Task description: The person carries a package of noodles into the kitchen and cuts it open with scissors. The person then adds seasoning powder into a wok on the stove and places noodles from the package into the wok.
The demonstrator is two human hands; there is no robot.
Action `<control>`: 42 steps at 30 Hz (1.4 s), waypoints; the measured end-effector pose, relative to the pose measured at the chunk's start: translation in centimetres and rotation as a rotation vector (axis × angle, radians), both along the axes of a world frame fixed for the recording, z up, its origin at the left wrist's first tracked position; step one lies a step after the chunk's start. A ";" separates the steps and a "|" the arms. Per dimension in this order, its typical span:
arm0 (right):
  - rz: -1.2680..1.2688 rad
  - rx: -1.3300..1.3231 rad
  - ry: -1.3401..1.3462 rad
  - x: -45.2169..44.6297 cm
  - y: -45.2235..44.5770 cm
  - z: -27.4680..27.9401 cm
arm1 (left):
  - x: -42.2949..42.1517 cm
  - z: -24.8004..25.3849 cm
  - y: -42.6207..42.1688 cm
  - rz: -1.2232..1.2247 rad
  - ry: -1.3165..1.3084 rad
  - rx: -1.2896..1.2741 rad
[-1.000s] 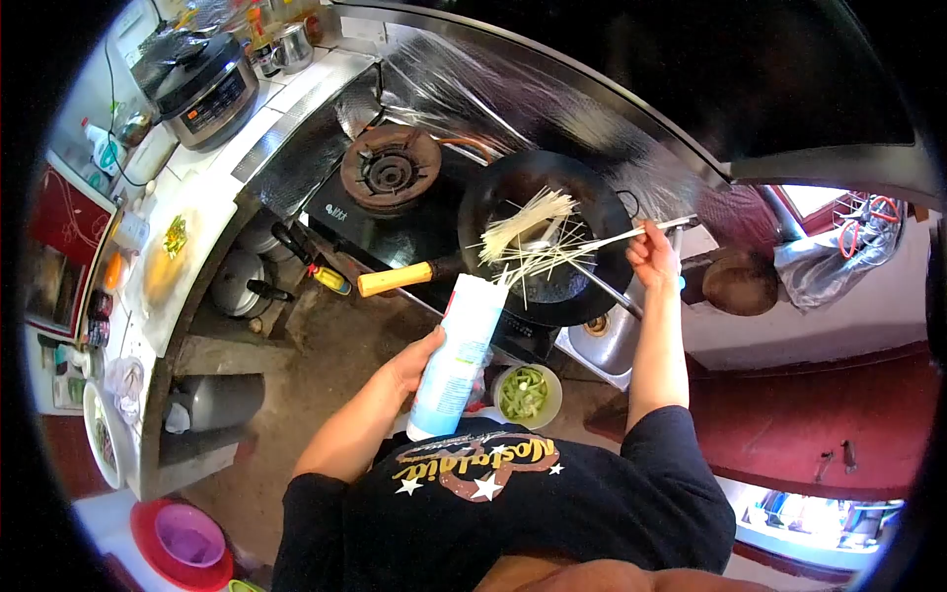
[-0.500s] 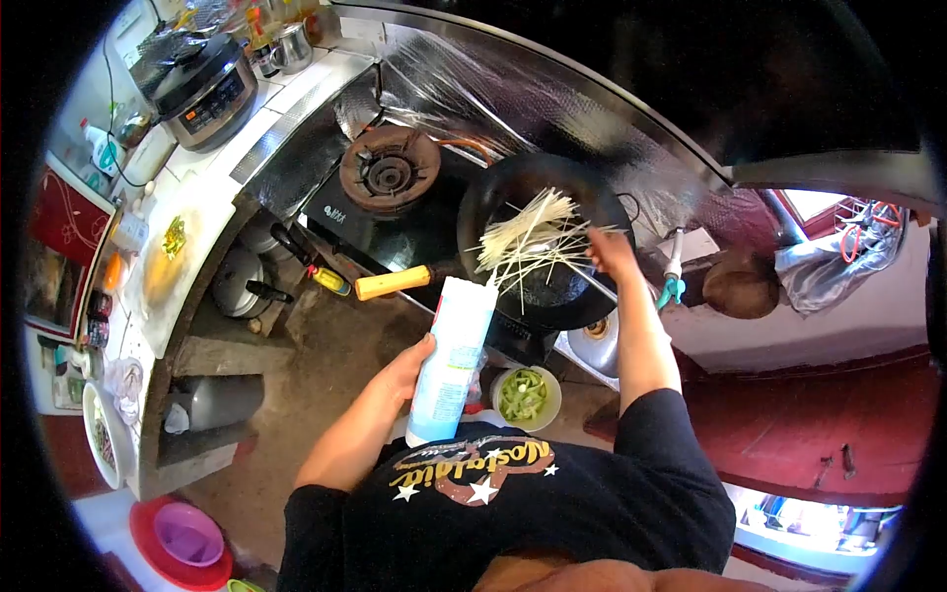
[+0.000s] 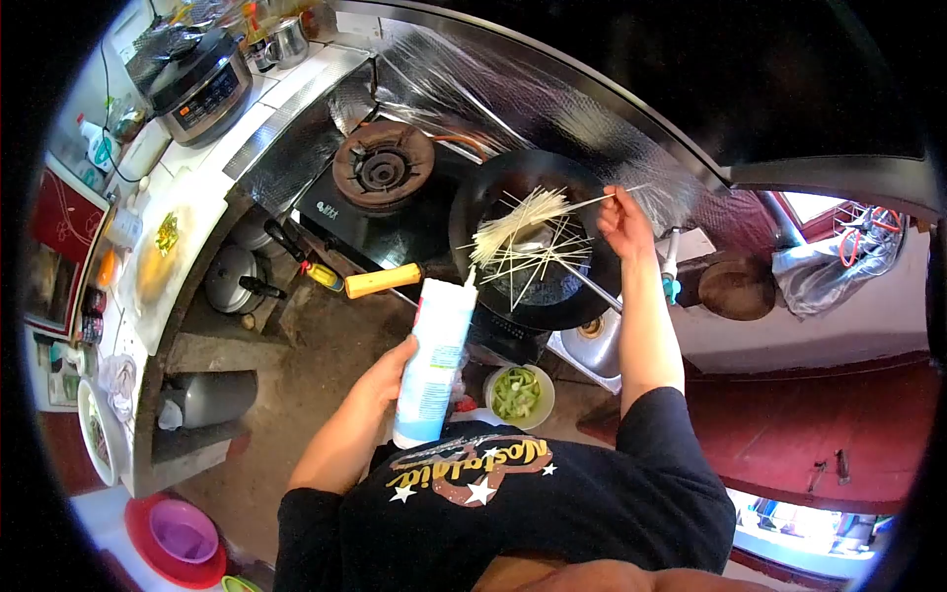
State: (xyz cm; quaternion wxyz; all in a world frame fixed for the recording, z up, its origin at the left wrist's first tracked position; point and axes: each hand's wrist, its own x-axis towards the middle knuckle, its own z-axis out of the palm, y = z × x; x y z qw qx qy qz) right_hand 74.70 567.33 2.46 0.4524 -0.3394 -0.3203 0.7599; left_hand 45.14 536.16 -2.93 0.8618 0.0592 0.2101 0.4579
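My left hand (image 3: 388, 377) is closed around a tall white and light-blue noodle packet (image 3: 434, 365), held upright with its top end near the wok's rim. A black wok (image 3: 472, 212) on the stove holds a loose heap of dry noodles (image 3: 528, 225), with some strands fanned across each other over liquid at the bottom. Above the wok's right rim, my right hand (image 3: 624, 225) pinches a few thin strands between its fingertips. The metal handle (image 3: 592, 286) of a utensil leans out over the near right rim. The wok's wooden handle (image 3: 383, 280) points left.
A bare burner (image 3: 383, 170) sits left of the wok. A white bowl of cut green vegetables (image 3: 519, 397) stands near my body. A cutting board (image 3: 158, 276) with chopped pieces and a rice cooker (image 3: 202, 94) are on the left counter. A metal sink (image 3: 595, 345) lies right of the stove.
My right hand has moved up and right from the noodle heap to the wok's rim, with a few strands in its fingers. The utensil's handle now shows. The packet stays in my left hand.
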 end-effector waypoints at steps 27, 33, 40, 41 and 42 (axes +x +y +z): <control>0.600 1.147 -2.384 4.2 -10.3 15.3 | 0.5 0.0 -3.1 0.074 -0.093 0.061; 0.683 1.055 -2.502 0.5 -9.5 17.3 | -1.4 -0.1 -5.2 0.109 0.040 0.195; 0.379 0.850 -2.494 0.9 -10.8 17.3 | -4.5 -0.5 -7.4 0.136 0.002 0.223; 0.367 0.842 -2.503 1.3 -10.8 16.5 | -5.0 -0.2 -7.7 0.114 0.007 0.217; 0.293 0.808 -2.439 1.8 -10.6 15.2 | -5.4 -0.2 -7.9 0.092 0.010 0.211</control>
